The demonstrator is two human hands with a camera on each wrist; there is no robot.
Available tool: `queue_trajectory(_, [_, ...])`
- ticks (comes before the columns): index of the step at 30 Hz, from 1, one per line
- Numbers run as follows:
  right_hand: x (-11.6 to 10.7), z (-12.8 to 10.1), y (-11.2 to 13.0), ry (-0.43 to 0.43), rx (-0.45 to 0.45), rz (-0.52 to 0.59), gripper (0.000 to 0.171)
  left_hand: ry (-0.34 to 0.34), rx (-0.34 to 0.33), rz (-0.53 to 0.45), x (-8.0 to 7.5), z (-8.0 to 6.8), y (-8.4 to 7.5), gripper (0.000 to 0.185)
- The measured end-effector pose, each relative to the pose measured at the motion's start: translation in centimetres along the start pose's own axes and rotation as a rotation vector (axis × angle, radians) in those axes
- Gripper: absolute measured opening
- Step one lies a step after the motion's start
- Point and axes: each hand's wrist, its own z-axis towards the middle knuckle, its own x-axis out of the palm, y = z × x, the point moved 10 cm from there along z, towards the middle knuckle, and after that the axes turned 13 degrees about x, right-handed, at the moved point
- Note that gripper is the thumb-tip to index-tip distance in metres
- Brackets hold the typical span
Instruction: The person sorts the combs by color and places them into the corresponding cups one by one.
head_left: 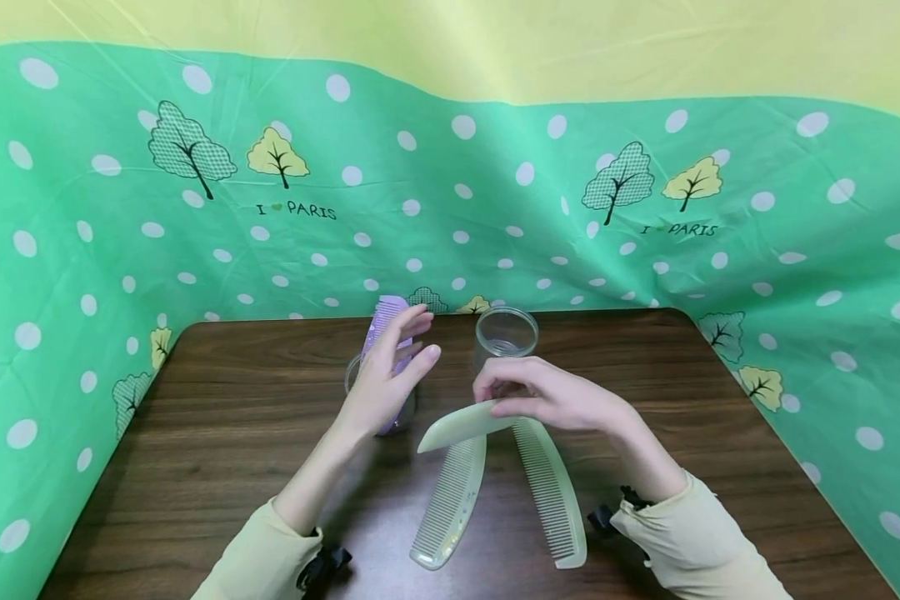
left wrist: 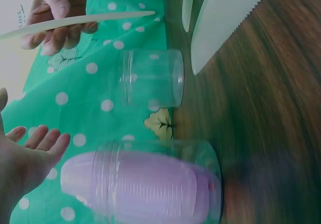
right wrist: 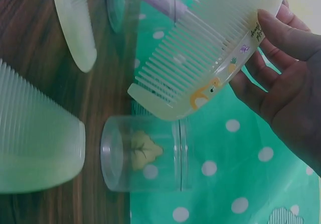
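The right hand [right wrist: 296, 81] pinches a pale green comb [right wrist: 205, 58] between thumb and fingers [right wrist: 251, 89], teeth turned away from the palm. Prints run along its spine (an orange figure and a pineapple among them). Just below its end in view is a clear jar [right wrist: 163, 156], a yellow tree print [right wrist: 144, 149] visible through the wall. A second comb [right wrist: 75, 28] and a third comb [right wrist: 37, 158] show against the dark wooden desk [right wrist: 108, 91]. A purple strip [right wrist: 155, 0] crosses the top, before dotted green cloth [right wrist: 215, 138].

Two combs [head_left: 453, 502] on table [head_left: 270, 392], before right-hand jar [head_left: 506, 343]
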Motion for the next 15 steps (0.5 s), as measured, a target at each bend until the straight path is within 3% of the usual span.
queue_trajectory(7, [-2.0,-1.3,-1.3,-0.053,0.067,0.078,0.014,0.049,-0.011,0.016,2.7,1.6,0.8,0.058])
queue_trajectory(15, [-4.5,-2.8,-2.1,-0.142,0.067,0.091,0.023,0.057,-0.072,0.043,4.4,2.3,2.3,0.058])
